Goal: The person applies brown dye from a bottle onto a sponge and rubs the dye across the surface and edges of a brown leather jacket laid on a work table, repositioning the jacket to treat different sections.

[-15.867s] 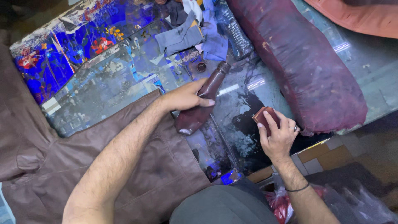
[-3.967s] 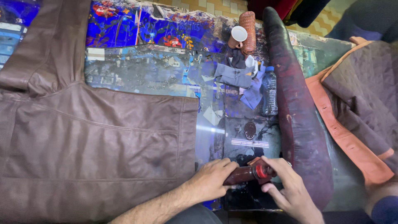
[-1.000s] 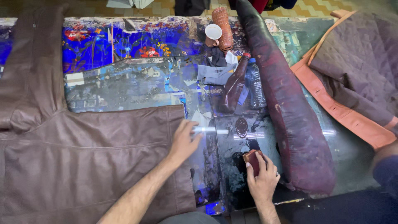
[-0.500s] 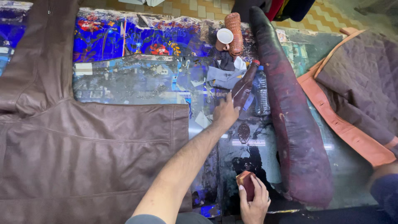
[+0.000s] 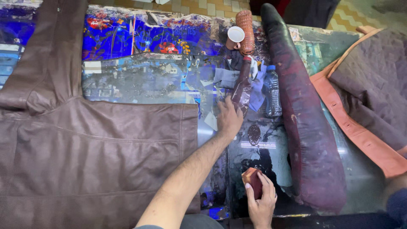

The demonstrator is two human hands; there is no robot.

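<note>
1. Here the left hand reaches far out over the desk. Its fingers are spread and lie flat on the glass top. Its fingertips are right at the bottom end of a dark bottle. I cannot tell if they touch the bottle.
2. The bottle lies tilted on some blue-grey rags, with its red cap pointing away.
3. The right hand is near the front edge of the desk. It is closed around a small reddish-brown sponge. The sponge rests on the dark, stained glass.
4. A brown leather jacket is spread out flat on the left side of the desk. One sleeve runs up to the far left corner.
5. A clear water bottle stands just beside the rags.
6. A long dark red cushion lies along the right side of the desk.
7. A paper cup and a brown ribbed roll sit at the far edge.
8. A small oval brush lies between the two hands.
</note>
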